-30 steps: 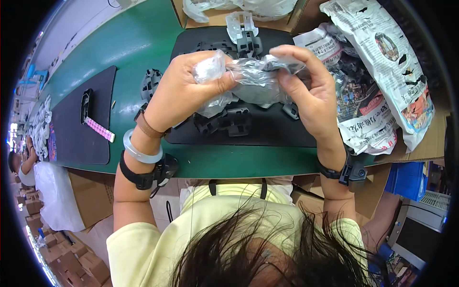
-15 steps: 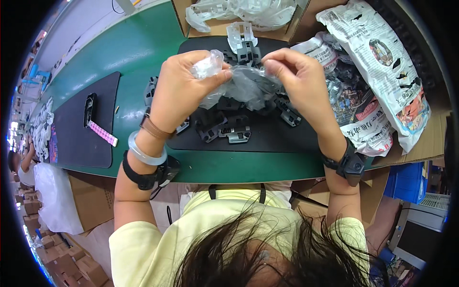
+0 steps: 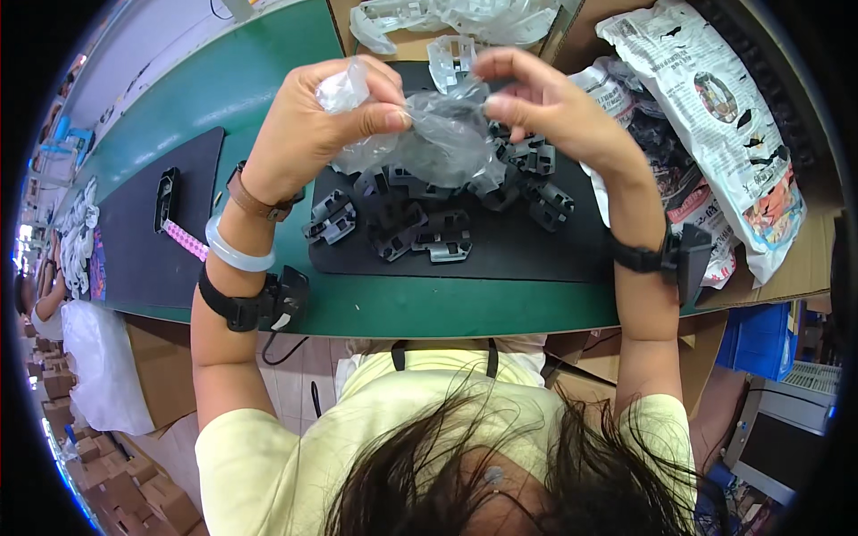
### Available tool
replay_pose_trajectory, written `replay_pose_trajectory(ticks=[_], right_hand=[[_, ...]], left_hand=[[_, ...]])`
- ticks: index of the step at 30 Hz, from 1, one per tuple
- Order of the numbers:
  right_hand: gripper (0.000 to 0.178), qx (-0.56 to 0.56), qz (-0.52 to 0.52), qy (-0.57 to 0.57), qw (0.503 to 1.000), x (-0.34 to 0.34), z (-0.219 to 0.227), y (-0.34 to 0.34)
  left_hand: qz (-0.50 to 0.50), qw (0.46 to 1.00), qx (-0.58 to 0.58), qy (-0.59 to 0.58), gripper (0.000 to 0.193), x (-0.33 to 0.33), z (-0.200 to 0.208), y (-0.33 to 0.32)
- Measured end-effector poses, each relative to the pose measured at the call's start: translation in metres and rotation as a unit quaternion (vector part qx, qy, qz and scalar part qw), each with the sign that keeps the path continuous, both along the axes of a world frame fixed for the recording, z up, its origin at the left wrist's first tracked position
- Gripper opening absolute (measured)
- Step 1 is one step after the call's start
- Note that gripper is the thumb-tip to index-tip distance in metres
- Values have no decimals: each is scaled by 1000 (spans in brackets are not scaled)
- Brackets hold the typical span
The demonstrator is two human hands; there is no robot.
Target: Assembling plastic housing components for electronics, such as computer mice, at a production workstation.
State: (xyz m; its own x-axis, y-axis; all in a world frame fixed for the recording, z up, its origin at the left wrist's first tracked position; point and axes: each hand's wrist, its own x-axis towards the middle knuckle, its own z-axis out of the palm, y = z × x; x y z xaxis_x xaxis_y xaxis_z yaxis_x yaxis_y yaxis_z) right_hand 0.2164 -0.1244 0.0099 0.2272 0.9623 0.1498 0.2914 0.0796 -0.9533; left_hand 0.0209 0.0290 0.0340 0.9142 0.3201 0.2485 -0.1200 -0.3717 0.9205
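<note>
My left grip (image 3: 317, 121) pinches the crumpled clear bag (image 3: 447, 147), which hangs to its right, long axis left to right, above grey parts (image 3: 442, 239); my right grip (image 3: 563, 107) is at its far right edge, pinching or not I cannot tell.

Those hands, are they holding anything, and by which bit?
The left hand pinches a clear plastic bag by its upper left edge; crumpled plastic also pokes from its grip. Whether the right hand, at the bag's upper right, grips it can't be told.
</note>
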Motion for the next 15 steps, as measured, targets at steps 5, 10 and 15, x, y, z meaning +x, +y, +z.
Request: replay_pose_trajectory(ticks=[5, 10, 15], right_hand=[[23, -70, 91, 29, 993, 15, 5, 10], [15, 25, 14, -140, 990, -6, 21, -8], [16, 57, -99, -256, 960, -10, 46, -17]], left_hand=[[-18, 992, 119, -32, 8, -2, 7, 1], [-37, 981, 162, 96, 18, -9, 6, -4], [66, 980, 172, 71, 26, -6, 13, -11]])
